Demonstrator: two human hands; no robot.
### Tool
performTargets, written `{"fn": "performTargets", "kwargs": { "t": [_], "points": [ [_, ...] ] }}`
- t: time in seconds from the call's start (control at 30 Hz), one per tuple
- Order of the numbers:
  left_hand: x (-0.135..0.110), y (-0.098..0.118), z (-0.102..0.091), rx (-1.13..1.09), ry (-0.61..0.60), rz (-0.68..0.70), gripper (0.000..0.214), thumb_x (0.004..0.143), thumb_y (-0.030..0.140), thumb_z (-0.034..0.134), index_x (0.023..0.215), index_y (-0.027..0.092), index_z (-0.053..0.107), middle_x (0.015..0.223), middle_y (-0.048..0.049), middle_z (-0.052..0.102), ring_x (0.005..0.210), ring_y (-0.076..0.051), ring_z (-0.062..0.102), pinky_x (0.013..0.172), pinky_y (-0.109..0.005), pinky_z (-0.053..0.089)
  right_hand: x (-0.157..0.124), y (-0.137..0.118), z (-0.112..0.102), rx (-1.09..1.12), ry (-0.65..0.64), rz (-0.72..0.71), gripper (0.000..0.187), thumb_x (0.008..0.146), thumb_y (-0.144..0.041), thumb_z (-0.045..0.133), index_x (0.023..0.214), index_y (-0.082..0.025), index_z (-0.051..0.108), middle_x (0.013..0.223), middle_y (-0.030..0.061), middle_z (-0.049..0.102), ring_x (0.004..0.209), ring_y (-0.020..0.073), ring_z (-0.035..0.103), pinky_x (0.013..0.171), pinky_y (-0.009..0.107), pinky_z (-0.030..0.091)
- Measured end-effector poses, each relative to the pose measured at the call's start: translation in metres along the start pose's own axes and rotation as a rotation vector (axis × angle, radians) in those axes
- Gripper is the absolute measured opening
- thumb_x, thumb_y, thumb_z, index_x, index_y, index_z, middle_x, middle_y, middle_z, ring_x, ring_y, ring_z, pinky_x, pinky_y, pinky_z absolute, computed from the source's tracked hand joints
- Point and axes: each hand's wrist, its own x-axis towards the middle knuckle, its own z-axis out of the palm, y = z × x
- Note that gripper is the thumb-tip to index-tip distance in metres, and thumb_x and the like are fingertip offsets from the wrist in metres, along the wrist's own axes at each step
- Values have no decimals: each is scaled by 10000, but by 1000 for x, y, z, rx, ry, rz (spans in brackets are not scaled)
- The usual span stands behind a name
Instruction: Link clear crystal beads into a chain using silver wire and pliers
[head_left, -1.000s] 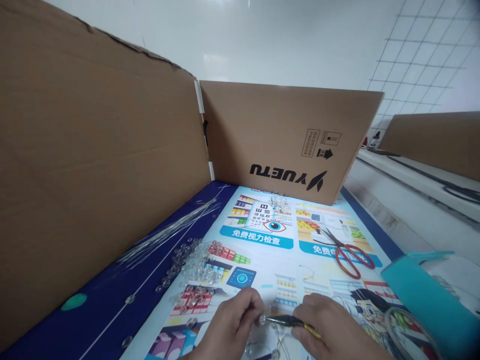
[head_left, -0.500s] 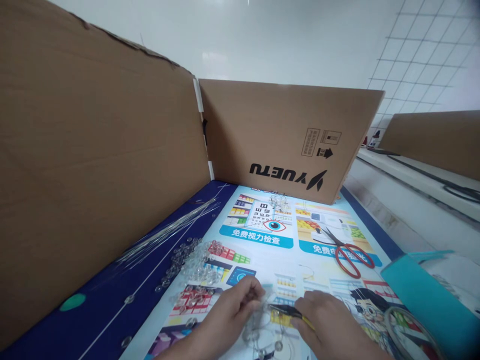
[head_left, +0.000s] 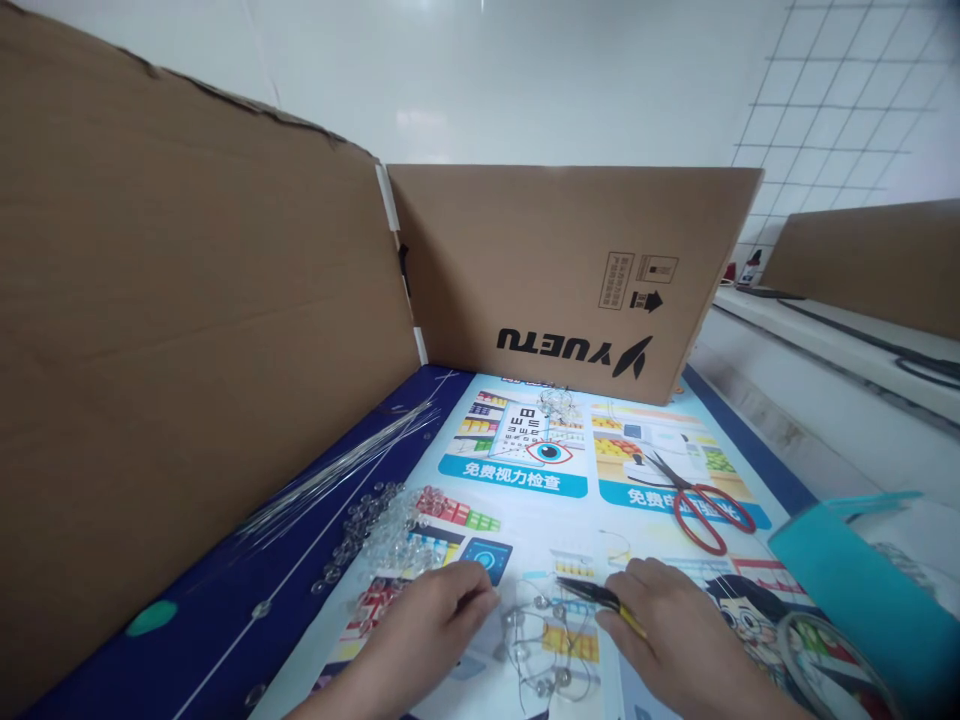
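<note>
Clear-beaded thin wire loops (head_left: 562, 677) lay, seemingly, on blue-white printed sheet (head_left: 540, 515) between left hand (head_left: 435, 625) and right hand (head_left: 671, 625). Clear round beads (head_left: 397, 535) sat left; straight silvery wires (head_left: 345, 466) behind these, along brown cardboard panel (head_left: 210, 330). Red-handled metal scissors (head_left: 686, 487) lay behind right hand.

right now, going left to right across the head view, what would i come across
Green spot, thin wire bundle, left hand, beaded wire, right hand holding pliers, teal object.
</note>
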Motion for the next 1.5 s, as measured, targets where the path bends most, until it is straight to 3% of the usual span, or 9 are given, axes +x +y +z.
{"fn": "performTargets", "kwargs": {
  "t": [0.23,0.4,0.57,0.77,0.97,1.07,1.17,1.37,1.5],
  "points": [
    [-16,15,13,-14,-122,-148,216,778,384,514,699,188,559,613,26,554,584,-137,493,505,-212,258,8,14,16,-82,163,42,272,880,-335,409,1065,-203,558,929,96,545,896,263,470,769,392,333],
    [-11,14,27,18,-53,-111,220,809,328,448,655,186,517,592,25,526,572,-133,473,517,-218,259,9,15,25,-105,188,17,359,860,-323,431,1196,-221,503,1075,118,519,1005,294,431,839,439,324],
    [-2,3,29,-183,-13,-101,253,843,324,393,644,184,464,582,30,502,553,-123,479,512,-209,293,7,15,20,-4,189,-9,399,819,-317,483,1209,-234,497,1145,116,500,1064,302,404,875,457,322],
    [0,6,25,-483,-75,-118,318,852,429,417,671,172,460,619,32,511,496,-98,484,500,-205,332,6,7,7,294,158,-51,269,859,-295,424,1077,-236,569,1042,82,553,946,227,497,837,375,377],
    [4,10,25,-615,-100,-78,347,847,479,445,686,172,454,591,38,516,490,-84,444,482,-197,292,11,-11,14,720,37,90,312,843,-380,465,1098,-215,534,830,19,603,691,151,544,625,261,411],
    [5,11,26,-693,-118,-70,371,844,521,441,707,176,438,592,29,540,487,-83,417,481,-200,290,17,-16,17,899,-10,91,187,834,-323,464,914,-190,570,670,-17,566,600,123,506,535,225,365],
    [2,13,26,-808,-139,-66,401,824,555,472,712,172,438,642,16,553,512,-80,433,502,-202,314,23,-18,20,1055,-28,90,131,810,-252,453,760,-175,547,637,-20,558,579,108,493,516,210,357],
    [-3,24,24,-1398,-210,-202,382,770,564,558,812,201,449,996,-41,571,911,-201,581,712,-309,441,27,-25,20,1239,-86,157,163,798,-319,487,757,-168,533,603,-18,584,497,96,511,475,202,372],
    [0,27,32,-1655,-338,-263,448,765,632,501,878,200,459,916,-49,613,832,-225,632,695,-343,457,26,-35,10,1297,-128,172,198,787,-363,516,730,-174,505,578,-30,566,477,87,512,445,189,329]
  ]
}}
